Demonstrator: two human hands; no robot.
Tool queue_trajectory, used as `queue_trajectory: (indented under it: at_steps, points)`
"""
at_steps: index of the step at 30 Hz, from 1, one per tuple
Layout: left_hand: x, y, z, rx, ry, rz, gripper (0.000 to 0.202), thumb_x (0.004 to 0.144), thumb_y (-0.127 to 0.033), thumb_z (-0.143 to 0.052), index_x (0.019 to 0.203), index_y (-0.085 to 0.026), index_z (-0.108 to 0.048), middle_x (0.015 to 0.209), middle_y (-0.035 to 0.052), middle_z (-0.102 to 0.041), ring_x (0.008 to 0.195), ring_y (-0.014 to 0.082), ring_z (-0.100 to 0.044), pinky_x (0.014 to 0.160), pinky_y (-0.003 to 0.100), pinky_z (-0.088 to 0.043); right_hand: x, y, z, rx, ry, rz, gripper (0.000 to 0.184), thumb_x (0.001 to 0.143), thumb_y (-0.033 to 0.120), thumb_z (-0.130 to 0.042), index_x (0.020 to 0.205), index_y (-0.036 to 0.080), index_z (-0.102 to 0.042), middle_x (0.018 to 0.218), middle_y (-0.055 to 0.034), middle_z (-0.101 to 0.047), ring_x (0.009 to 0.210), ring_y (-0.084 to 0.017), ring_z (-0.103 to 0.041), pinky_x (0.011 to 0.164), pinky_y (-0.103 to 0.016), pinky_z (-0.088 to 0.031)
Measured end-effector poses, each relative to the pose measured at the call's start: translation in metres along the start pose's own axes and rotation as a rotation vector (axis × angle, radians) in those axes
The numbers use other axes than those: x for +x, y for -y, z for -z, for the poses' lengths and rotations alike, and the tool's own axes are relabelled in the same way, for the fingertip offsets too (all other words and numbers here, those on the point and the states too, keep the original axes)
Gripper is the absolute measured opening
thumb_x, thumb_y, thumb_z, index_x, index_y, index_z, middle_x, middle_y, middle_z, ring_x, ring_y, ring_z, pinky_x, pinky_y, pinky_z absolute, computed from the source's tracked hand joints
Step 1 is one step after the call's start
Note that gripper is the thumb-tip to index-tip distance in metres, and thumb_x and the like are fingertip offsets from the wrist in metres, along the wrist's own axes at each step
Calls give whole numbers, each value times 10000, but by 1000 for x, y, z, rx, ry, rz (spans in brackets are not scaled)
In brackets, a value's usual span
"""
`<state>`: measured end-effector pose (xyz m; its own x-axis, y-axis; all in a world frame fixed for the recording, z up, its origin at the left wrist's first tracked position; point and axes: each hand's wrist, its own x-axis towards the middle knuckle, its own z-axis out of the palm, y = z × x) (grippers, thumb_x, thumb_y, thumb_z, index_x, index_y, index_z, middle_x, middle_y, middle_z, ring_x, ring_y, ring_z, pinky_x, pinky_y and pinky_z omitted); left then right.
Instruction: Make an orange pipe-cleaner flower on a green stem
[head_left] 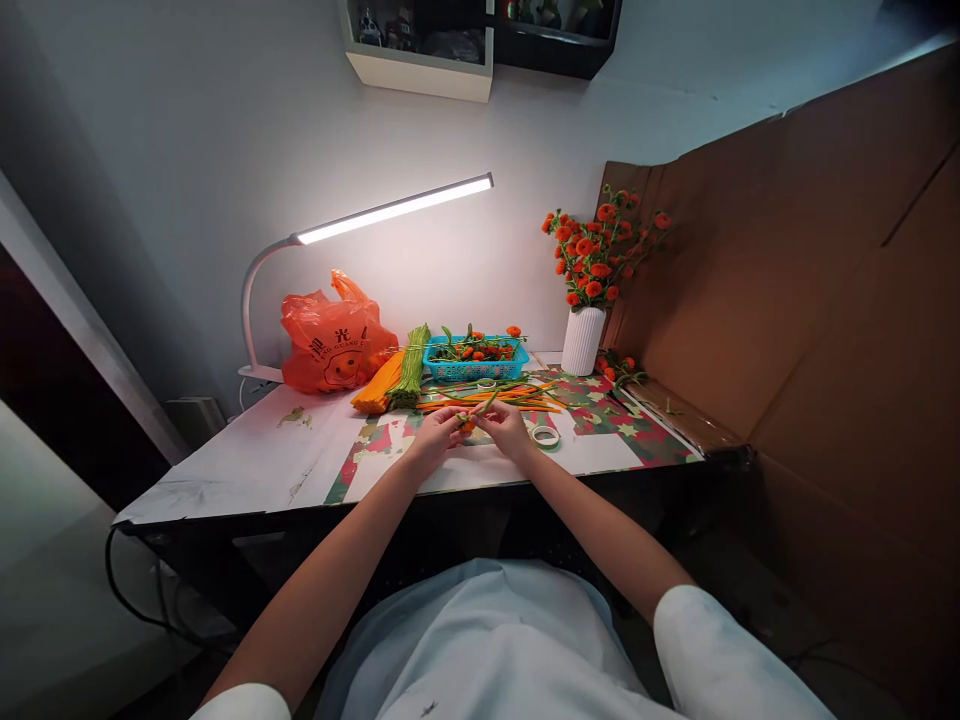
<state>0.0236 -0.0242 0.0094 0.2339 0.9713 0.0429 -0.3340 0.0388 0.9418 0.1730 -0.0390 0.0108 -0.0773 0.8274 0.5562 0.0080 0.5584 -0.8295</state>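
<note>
Above the front of the table, my left hand (435, 440) and my right hand (507, 430) meet with fingers pinched. Between them is a small orange flower (467, 427) with a green stem that points up and right. The fingers partly cover it. Close by my right wrist lies a roll of pale green tape (545, 437). Just beyond both hands, loose orange and green chenille stems (525, 402) are spread across the table. A thick green bundle of stems (410, 370) rests beside an orange bundle (379, 385) to the left.
A blue basket (478, 371) at the back holds orange flowers. Right of it, a white ribbed vase (583, 342) carries tall orange blooms. A red plastic bag (334, 340) sits under a lit lamp (394, 208). Cardboard (787, 270) walls off the right side; a shelf (420, 75) hangs above.
</note>
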Motion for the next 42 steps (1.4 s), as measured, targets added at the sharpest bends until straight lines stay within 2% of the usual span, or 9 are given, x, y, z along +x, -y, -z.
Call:
queue_trajectory:
  at_steps: [4,7,13,18,25,30,35,38,42]
  points:
    - [-2,-2,-1,12,-13,-11,417,476,-344,-878,775,-131,-680,746,32,-666,610,110,-594,610,245,-471,-12,8,2,-130,2,196,176,763,386,-696,731,214,-706,820,-55,-721,845,-207,-662,801,-343,-504]
    - [-4,-2,-1,21,-4,-16,374,503,-324,-867,758,-129,-675,755,31,-660,634,116,-602,652,265,-488,-17,11,4,-177,11,251,127,766,333,-693,728,213,-709,800,-57,-728,814,-209,-672,797,-349,-512]
    - [-4,-2,-3,43,24,-11,322,535,-297,-816,757,-137,-645,773,33,-643,659,125,-598,626,270,-518,-15,6,7,-219,-111,55,122,742,324,-676,740,206,-703,782,-50,-727,772,-210,-670,759,-347,-518]
    - [-11,-6,-6,142,73,-107,320,561,-300,-801,776,-177,-598,779,6,-655,715,150,-633,698,318,-548,-14,3,6,-157,-190,-45,150,709,336,-687,716,187,-687,760,-67,-729,751,-219,-678,740,-349,-529]
    - [-11,-5,-4,192,89,-141,370,578,-446,-816,761,-151,-689,801,53,-692,758,182,-651,779,338,-519,-18,5,5,-87,-135,66,84,717,298,-688,709,215,-684,796,-52,-726,816,-225,-683,801,-380,-536]
    - [-8,-1,0,181,101,-92,347,553,-435,-838,716,-156,-713,733,54,-695,694,168,-629,726,303,-502,-21,11,9,-199,-13,189,70,747,286,-673,727,220,-683,816,-55,-713,807,-210,-668,773,-355,-527]
    - [-8,1,3,232,186,-75,320,587,-422,-824,750,-159,-745,738,56,-698,699,162,-617,715,281,-504,-22,14,13,-331,97,188,102,796,245,-603,793,212,-700,783,-45,-702,758,-198,-645,713,-324,-501]
    - [-7,1,2,226,195,-65,331,593,-425,-821,772,-156,-749,756,59,-703,713,164,-622,734,288,-508,-22,15,11,-373,77,195,107,803,254,-595,794,204,-689,794,-47,-696,748,-195,-632,718,-322,-486]
    - [-5,0,-1,120,134,-60,374,542,-436,-846,747,-143,-737,791,64,-714,734,162,-633,779,309,-509,-21,13,5,-311,-79,126,101,786,301,-636,801,203,-655,781,-37,-684,733,-183,-627,730,-313,-490]
